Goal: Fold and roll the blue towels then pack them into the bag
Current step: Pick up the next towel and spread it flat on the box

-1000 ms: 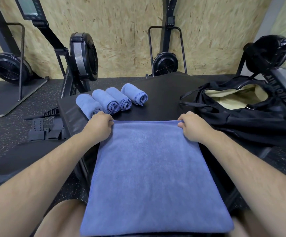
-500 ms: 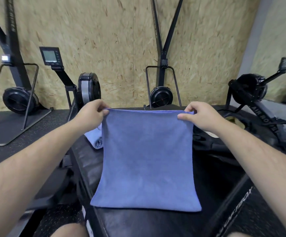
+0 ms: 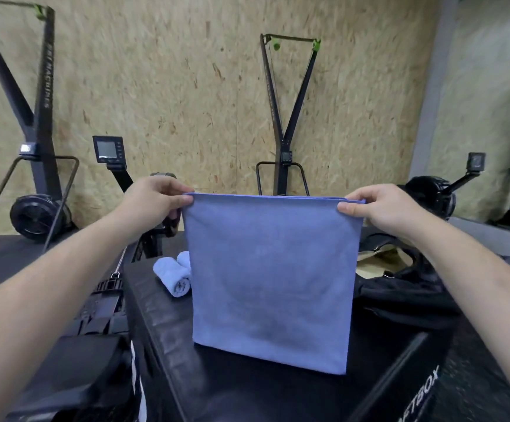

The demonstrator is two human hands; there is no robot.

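Note:
A blue towel (image 3: 273, 278) hangs upright in front of me, folded double along its top edge. My left hand (image 3: 153, 202) pinches its top left corner and my right hand (image 3: 380, 210) pinches the top right corner. The towel's lower edge hangs just over the black padded box (image 3: 168, 327). Two rolled blue towels (image 3: 176, 275) lie on the box at the left, partly hidden behind the hanging towel. The black bag (image 3: 400, 287), with a pale lining showing in its opening, lies on the box to the right, also partly covered.
Ski and rowing machines stand against the chipboard wall: one at far left (image 3: 38, 166), one behind the towel (image 3: 284, 141), one at right (image 3: 430, 196). A monitor on an arm (image 3: 107, 149) rises at the left. Dark rubber floor surrounds the box.
Both hands lifted the towel off my lap and the box until it hangs vertically. My view tilted up, so the wall fills more of it and most rolled towels are hidden.

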